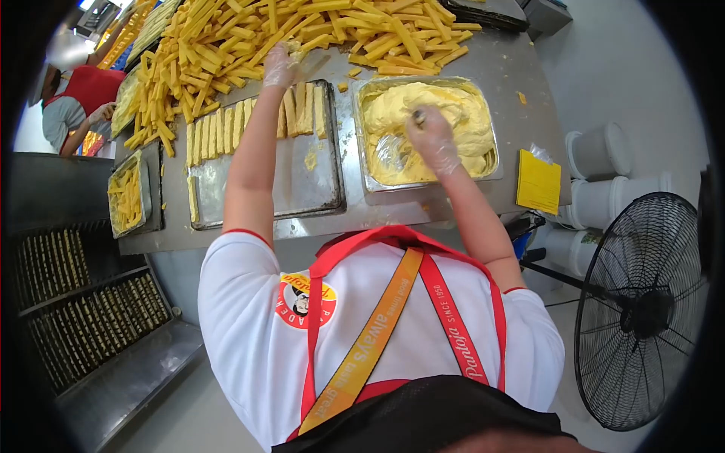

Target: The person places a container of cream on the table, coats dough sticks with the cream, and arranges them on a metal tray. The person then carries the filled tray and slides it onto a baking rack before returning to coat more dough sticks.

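Note:
My right hand (434,140), in a clear plastic glove, is closed round the handle (418,116) of a tool. The rest of that tool is hidden. Below it is a steel pan (495,151) of thick, pale yellow cream (393,109). My left hand (279,66), gloved too, reaches to the near edge of a large heap of yellow sticks (219,45). Its fingers look curled beside a pale, smeared piece, but what they grip is unclear. Under my left forearm lies a metal baking tray (264,192) with a row of cream-coated sticks (215,136) along its far part.
A smaller tray of sticks (127,198) stands at the left. A yellow cloth (538,181) lies at the table's right edge. Beyond are white buckets (600,151) and a black fan (649,302). A rack of filled trays (98,317) stands lower left; a co-worker (75,98) is at upper left.

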A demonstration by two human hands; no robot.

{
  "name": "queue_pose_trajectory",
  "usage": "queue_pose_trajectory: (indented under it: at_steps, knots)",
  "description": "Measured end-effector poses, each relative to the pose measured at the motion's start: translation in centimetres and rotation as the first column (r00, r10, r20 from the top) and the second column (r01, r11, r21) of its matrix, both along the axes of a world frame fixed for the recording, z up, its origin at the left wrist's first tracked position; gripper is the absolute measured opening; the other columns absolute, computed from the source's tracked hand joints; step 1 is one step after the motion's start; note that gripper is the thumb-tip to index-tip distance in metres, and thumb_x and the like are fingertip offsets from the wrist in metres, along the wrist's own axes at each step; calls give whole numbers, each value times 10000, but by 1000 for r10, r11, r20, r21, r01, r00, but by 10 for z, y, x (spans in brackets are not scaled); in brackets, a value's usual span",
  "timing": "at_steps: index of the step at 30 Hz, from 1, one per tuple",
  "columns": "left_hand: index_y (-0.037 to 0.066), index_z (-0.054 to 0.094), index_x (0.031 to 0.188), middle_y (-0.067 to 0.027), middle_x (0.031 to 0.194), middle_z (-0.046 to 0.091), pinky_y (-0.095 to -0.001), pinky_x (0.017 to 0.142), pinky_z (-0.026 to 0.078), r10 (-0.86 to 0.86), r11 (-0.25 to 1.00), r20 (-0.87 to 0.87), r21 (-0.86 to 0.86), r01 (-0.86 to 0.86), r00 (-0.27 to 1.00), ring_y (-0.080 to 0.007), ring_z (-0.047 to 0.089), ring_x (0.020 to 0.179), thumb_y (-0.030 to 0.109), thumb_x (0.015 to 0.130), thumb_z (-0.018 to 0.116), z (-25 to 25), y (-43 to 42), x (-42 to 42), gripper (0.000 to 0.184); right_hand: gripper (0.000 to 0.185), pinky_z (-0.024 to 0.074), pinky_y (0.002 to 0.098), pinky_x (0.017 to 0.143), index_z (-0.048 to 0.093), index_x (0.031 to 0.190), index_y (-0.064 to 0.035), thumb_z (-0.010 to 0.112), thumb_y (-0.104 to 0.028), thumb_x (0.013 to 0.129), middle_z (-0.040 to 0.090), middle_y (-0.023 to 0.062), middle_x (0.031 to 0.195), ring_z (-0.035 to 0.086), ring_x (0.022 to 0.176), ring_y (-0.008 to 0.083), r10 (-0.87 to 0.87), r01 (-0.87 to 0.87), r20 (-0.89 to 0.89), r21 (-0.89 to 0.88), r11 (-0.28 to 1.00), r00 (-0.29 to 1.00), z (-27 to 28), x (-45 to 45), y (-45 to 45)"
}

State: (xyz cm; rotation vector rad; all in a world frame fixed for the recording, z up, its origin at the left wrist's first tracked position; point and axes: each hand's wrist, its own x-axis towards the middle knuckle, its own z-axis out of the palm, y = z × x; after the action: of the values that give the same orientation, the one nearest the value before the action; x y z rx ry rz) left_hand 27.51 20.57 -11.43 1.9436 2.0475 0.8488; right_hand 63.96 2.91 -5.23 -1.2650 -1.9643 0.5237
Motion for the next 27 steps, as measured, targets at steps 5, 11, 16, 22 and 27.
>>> queue_pose_trajectory:
  at_steps: [5, 11, 16, 22, 27]
  knots:
    - [22, 687, 1079, -160, 1036, 707, -317, 724, 558, -229, 973, 491, 104, 204, 841, -188, 693, 795, 178, 844, 684, 85, -126, 50, 282, 170, 509, 370, 704, 629, 968, -26, 661, -151, 857, 637, 150, 845, 625, 767, 306, 200, -248, -159, -399, 883, 967, 12, -14, -30]
    - [50, 659, 1189, -116, 1031, 722, -297, 747, 550, -219, 938, 617, -81, 338, 756, -151, 691, 845, 157, 854, 670, 62, -216, 106, 351, 206, 497, 295, 616, 626, 966, -10, 644, -206, 904, 624, 58, 759, 591, 667, 129, 104, -116, 112, 108, 987, 988, 2, 14, -10]
    - [63, 660, 1129, -149, 957, 712, -351, 752, 536, -185, 966, 438, -80, 244, 879, -256, 695, 860, 183, 817, 685, 52, -244, 136, 336, 172, 496, 318, 655, 620, 976, -3, 669, -122, 862, 617, 92, 799, 604, 714, 176, 322, -328, -83, -383, 863, 943, 24, 34, -16]
    - [49, 629, 1083, -191, 835, 678, -439, 692, 518, -205, 978, 235, 11, 208, 950, -372, 663, 782, 215, 795, 688, 47, -240, 154, 338, 121, 536, 270, 644, 639, 988, -2, 660, -69, 890, 670, 59, 902, 658, 771, 131, -9, -28, -317, -112, 993, 948, 35, 31, -23]
    - [45, 583, 1017, -203, 773, 652, -488, 644, 489, -203, 979, 143, 30, 201, 969, -404, 636, 725, 222, 798, 682, 49, -237, 161, 298, 166, 556, 265, 666, 622, 1041, 21, 652, -43, 890, 673, 68, 918, 664, 780, 140, -238, -211, -739, -458, 864, 630, 16, 27, -27]
